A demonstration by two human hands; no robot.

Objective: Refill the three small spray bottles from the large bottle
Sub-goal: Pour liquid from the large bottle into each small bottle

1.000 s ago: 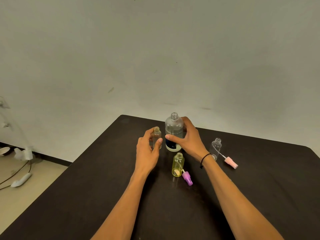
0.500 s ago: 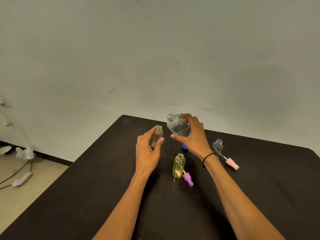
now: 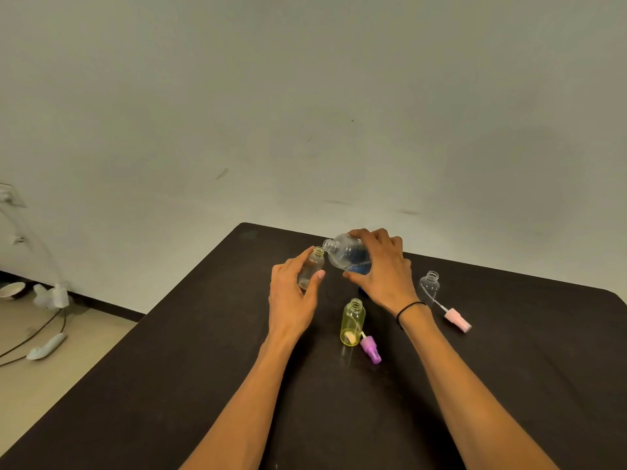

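Tipped further since earlier: large bottle [image 3: 347, 255], right hand [image 3: 381, 266] wrapped round it, mouth meeting small clear spray bottle [image 3: 310, 268], which the left hand [image 3: 291, 293] grips upright for pouring.

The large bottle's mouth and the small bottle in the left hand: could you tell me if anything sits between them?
Nothing visible does. The large bottle is tilted with its open mouth right beside the small bottle's uncapped neck.
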